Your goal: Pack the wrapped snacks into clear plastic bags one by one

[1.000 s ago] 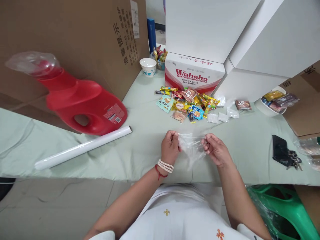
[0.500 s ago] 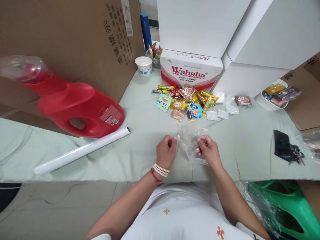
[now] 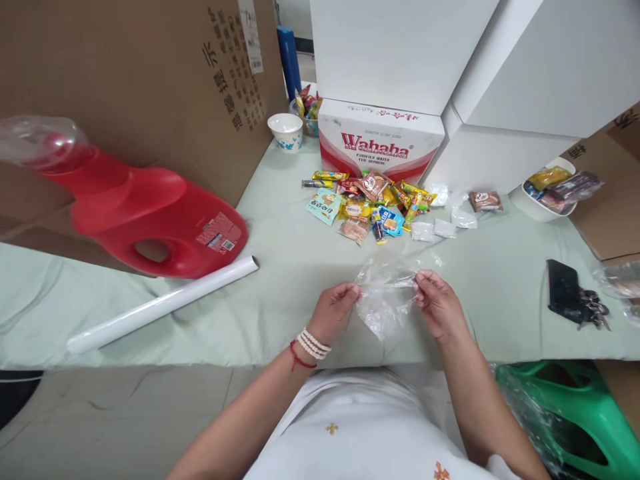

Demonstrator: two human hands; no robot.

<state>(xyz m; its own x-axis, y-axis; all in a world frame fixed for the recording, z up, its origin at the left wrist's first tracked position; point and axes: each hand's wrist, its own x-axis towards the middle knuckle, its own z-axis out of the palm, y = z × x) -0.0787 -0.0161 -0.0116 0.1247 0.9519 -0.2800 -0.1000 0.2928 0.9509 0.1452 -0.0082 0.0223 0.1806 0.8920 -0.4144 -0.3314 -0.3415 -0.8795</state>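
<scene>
A clear, crinkled plastic bag (image 3: 385, 300) is stretched between my two hands, just above the cloth near the table's front edge. My left hand (image 3: 336, 308) pinches its left side between thumb and fingertips. At the right side, my right hand (image 3: 439, 303) is closed on the bag in a similar pinch. Beyond the bag lies a pile of small wrapped snacks (image 3: 357, 208), in yellow, red, blue and brown packets. Several small white packets (image 3: 434, 230) lie to the right of that pile, near a brown wrapped snack (image 3: 486, 201).
A red jug (image 3: 165, 213) and a white roll (image 3: 165, 305) lie at left. Behind the snacks stands a Wahaha carton (image 3: 380, 143), beside a white cup (image 3: 286, 132). At right are a white bowl of snacks (image 3: 533, 205), a black case with keys (image 3: 567, 290) and a green stool (image 3: 580, 413).
My hands have moved apart, the right one shifting right and the left one tilting over. The bag is now spread wider between them.
</scene>
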